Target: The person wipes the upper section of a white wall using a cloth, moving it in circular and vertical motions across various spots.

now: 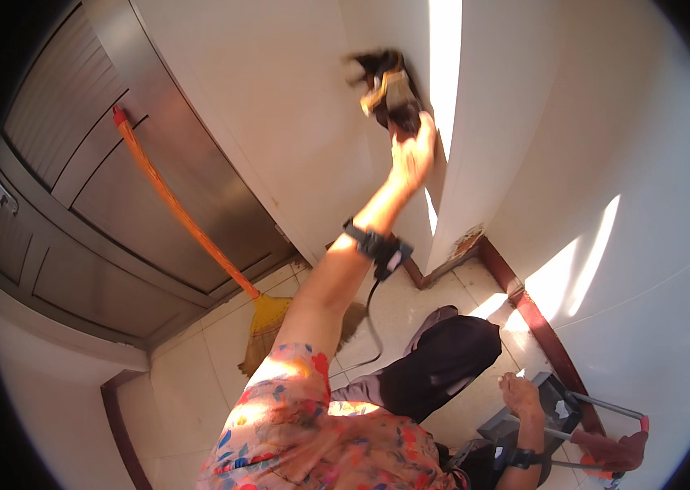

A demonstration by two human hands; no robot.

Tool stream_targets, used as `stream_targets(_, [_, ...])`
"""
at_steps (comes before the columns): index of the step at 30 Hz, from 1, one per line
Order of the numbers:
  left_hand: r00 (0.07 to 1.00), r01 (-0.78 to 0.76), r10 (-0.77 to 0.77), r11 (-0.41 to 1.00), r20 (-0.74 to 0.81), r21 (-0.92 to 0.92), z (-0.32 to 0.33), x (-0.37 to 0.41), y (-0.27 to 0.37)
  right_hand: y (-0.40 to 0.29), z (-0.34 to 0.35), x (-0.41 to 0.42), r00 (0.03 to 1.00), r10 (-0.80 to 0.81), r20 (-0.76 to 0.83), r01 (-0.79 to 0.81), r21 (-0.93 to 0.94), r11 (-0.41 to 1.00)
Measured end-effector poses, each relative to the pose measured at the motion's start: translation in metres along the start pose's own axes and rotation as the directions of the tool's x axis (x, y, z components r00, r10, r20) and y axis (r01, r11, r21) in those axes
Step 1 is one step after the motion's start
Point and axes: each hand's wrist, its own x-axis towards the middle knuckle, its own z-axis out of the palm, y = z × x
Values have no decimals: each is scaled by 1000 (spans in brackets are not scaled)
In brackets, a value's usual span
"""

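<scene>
My left hand (413,153) reaches up along the pale wall, its fingers closed around a black object with yellow parts (391,92). That object is blurred, so its kind is unclear. My right hand (521,395) is low at the right, beside a grey dustpan (556,383). Its fingers are curled, with a small bright white spot at their tips; whether they pinch something is not clear. A crumpled white scrap (561,409) lies in the dustpan. Each wrist wears a black strapped device, the left one (378,246) trailing a cable.
A broom (179,211) with an orange handle leans against the metal door (167,177). Dark red cloth (617,450) hangs on the dustpan's tubular frame. Dark red skirting (534,318) edges the tiled floor (185,380). My dark-clad leg (443,361) is below. A wall corner juts out ahead.
</scene>
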Motion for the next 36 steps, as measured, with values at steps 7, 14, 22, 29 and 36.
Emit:
stream_targets(7, [886,-71,148,980,-440,186,3,6,-127,0,3,8,999,-39,-7,39,0,999])
stream_targets(14, [678,-316,330,937,-656,145,-86,71,15,13,11,15,1000,-4,-22,4,-4,1000])
stream_targets(22, [523,-291,814,450,-254,844,-157,125,63,13,23,22,999,5,44,-3,-61,998])
stream_targets(29, [924,-216,152,965,-350,-149,-47,55,-125,12,27,22,998,8,67,-5,-41,999])
stream_targets(36, [848,388,-529,651,-23,-652,6,-31,-161,16,28,22,997,34,74,-32,-31,999])
